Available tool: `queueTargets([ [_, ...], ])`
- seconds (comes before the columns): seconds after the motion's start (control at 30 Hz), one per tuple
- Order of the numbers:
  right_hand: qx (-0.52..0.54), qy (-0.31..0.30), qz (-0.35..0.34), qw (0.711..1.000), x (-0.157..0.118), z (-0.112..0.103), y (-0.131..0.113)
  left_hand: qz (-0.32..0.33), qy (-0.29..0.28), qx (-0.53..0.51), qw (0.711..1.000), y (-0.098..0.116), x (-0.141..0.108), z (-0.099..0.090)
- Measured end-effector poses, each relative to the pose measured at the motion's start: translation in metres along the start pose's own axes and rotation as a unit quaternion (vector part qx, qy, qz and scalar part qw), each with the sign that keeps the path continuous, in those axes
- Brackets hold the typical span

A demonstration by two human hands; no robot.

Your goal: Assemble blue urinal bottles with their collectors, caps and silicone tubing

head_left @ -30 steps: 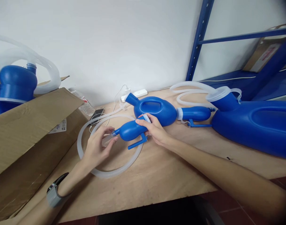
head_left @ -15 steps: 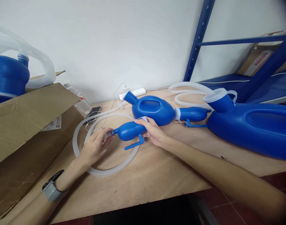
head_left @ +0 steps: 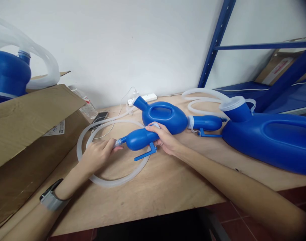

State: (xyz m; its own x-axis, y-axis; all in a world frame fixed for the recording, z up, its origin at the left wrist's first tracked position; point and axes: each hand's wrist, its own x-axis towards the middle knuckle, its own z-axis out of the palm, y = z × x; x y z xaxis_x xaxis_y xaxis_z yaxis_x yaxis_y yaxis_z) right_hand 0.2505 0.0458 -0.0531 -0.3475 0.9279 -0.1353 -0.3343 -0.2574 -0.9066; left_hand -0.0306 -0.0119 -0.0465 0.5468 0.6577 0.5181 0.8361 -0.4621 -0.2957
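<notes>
My right hand point(head_left: 166, 139) is wrapped around the capped end of a blue plastic urinal head point(head_left: 138, 139), which has a narrow nozzle and an L-shaped hook point(head_left: 144, 155). At its nozzle end, my left hand point(head_left: 99, 152) grips the end of a clear corrugated hose point(head_left: 118, 182). The hose end meets the nozzle; how far it is pushed on cannot be made out. The rest of the hose loops over the wooden table point(head_left: 148, 197). Just behind lies a blue urinal bottle point(head_left: 163, 117) with a moulded handle and an angled neck.
To the right are a second blue head point(head_left: 208, 123) with a hook, another hose point(head_left: 198, 91) and a large blue bottle point(head_left: 273, 140) with a white lid. A cardboard box point(head_left: 34, 127) stands at left. Behind are a phone point(head_left: 100, 118), a water bottle point(head_left: 86, 105) and a power strip point(head_left: 145, 98).
My left hand has turned and closed more tightly around the hose end, its fingers now behind it. The right hand keeps its hold. The view has shifted slightly.
</notes>
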Motion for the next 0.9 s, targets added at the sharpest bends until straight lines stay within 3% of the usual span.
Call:
queueTargets([
  [0.1,0.0,-0.015,0.006,1.0,-0.001,-0.001,-0.001,0.041,0.02,0.02,0.999,0.001,0.0,0.0],
  [0.2,-0.007,-0.018,-0.004,1.0,-0.001,-0.001,-0.003,0.034,0.017,0.02,0.999,0.002,-0.001,0.001],
  [0.5,-0.135,0.003,-0.151,0.979,0.002,-0.011,-0.006,-0.074,-0.115,-0.136,0.981,0.001,0.002,0.002],
  [0.67,-0.11,-0.008,-0.113,0.987,0.003,-0.012,-0.003,-0.107,-0.12,-0.186,0.969,0.007,0.002,-0.003],
  [0.9,-0.115,0.001,-0.094,0.989,0.002,-0.009,-0.002,-0.097,-0.125,-0.149,0.976,0.012,-0.001,0.0],
])
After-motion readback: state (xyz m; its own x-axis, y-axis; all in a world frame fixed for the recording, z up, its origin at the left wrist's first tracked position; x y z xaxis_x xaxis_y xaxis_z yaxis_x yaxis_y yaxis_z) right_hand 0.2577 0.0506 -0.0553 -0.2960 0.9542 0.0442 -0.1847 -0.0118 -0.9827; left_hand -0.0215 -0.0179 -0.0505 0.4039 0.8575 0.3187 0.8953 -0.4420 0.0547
